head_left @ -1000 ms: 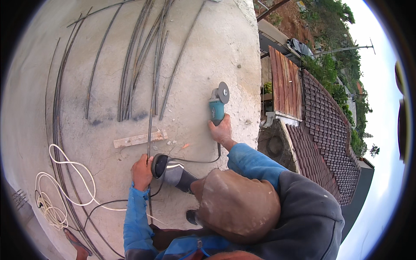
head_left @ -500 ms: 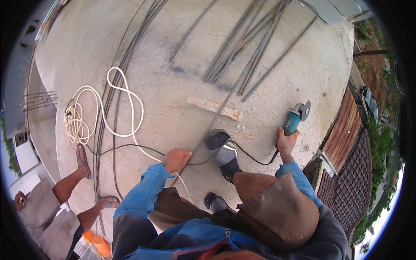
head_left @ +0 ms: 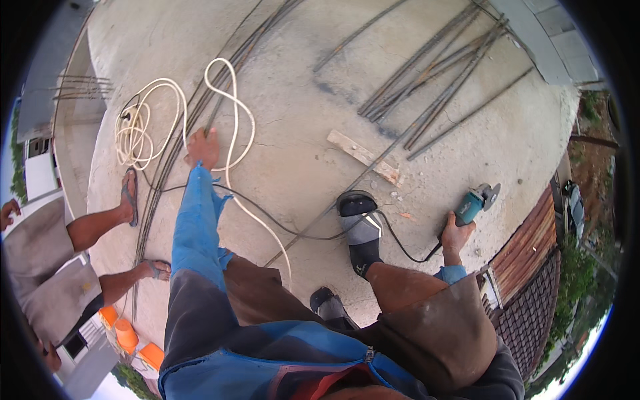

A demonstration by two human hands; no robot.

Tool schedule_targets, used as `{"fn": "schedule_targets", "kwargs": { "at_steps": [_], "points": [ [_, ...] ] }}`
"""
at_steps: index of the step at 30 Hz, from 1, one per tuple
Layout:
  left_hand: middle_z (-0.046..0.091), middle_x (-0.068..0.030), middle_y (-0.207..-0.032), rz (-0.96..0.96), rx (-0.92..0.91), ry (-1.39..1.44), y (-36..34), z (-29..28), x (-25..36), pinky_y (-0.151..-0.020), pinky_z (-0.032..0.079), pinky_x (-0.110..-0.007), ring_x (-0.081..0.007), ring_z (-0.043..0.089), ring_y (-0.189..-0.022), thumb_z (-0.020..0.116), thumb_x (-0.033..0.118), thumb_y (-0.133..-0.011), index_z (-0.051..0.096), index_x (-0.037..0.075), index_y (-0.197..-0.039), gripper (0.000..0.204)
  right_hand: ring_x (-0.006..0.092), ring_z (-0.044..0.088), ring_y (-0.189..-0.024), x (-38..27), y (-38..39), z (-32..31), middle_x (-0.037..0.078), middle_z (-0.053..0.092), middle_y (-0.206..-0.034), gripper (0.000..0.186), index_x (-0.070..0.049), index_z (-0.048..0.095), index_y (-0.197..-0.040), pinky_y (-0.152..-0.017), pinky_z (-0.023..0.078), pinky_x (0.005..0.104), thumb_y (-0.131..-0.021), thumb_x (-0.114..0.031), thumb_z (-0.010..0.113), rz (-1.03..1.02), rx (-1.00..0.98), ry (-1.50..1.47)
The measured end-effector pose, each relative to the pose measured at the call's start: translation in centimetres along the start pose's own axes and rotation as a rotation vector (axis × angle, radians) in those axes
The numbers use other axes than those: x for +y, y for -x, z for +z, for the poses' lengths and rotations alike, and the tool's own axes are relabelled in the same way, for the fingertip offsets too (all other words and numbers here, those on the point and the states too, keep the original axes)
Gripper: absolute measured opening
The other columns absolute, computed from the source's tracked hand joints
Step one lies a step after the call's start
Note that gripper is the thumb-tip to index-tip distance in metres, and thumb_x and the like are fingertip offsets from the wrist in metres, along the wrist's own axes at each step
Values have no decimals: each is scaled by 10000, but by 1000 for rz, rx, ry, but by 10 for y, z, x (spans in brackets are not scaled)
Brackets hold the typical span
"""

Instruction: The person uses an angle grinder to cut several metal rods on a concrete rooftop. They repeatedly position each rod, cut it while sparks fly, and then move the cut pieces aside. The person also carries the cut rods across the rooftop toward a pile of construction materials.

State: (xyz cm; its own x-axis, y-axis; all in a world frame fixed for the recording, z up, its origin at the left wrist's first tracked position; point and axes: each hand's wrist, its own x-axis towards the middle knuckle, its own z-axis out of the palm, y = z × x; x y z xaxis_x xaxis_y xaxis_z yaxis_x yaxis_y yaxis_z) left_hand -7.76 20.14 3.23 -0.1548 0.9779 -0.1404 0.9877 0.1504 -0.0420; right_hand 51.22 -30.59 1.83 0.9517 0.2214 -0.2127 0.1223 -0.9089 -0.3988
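Observation:
My left hand point(head_left: 203, 148) reaches out to the left, its fingers curled over a steel bar point(head_left: 215, 110) at the edge of a long bundle of rebar point(head_left: 163, 175). A white cable point(head_left: 235, 80) loops close beside that hand. On the right, my right hand point(head_left: 457, 233) grips the handle of a teal angle grinder point(head_left: 471, 205), whose disc point(head_left: 491, 196) points away from me. The grinder's black cord point(head_left: 400, 243) runs left past my shoe point(head_left: 358, 205). A single rebar point(head_left: 357, 181) crosses the concrete by that shoe, passing over a wooden board point(head_left: 363, 157).
More rebar point(head_left: 437, 70) lies at the far right. Coiled white cable point(head_left: 137, 133) sits at left, near another person's sandaled foot point(head_left: 130, 197). Orange containers point(head_left: 125, 335) stand at lower left. The slab ends at right above a rusty metal roof point(head_left: 527, 227).
My left hand has left the single rebar near my shoe and moved left and forward to the bundle. My right hand still holds the grinder. The view has shifted.

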Motion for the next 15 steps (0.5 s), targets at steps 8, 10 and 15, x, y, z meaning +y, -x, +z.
{"fn": "schedule_targets", "kwargs": {
  "at_steps": [8, 10, 15],
  "points": [
    [721, -121, -1259, 133, 29, -83, -12, 19, -39, -964, 512, -637, -390, 693, -1207, 494, 510, -1150, 641, 146, -1232, 401, 448, 526, -1339, -14, 31, -49, 274, 521, -1409, 808, 42, 480, -1468, -1132, 443, 542, -896, -386, 858, -170, 64, 120],
    [718, -111, -1249, 134, 35, -120, -14, 15, -38, -964, 505, -646, -376, 693, -1201, 487, 499, -1155, 643, 152, -1230, 388, 394, 618, -1179, -47, 54, -65, 181, 631, -1206, 474, -33, 631, -1294, -1023, 480, 535, -897, -209, 824, -491, -91, 115],
    [713, -107, -1241, 139, 33, -133, -15, 18, -31, -985, 479, -647, -360, 695, -1191, 484, 466, -1163, 644, 140, -1228, 369, 283, 609, -1318, -170, 76, -8, 97, 650, -1376, 319, -170, 728, -1290, -1062, 484, 490, -973, -174, 694, -1379, -381, 198]
  ]
}}
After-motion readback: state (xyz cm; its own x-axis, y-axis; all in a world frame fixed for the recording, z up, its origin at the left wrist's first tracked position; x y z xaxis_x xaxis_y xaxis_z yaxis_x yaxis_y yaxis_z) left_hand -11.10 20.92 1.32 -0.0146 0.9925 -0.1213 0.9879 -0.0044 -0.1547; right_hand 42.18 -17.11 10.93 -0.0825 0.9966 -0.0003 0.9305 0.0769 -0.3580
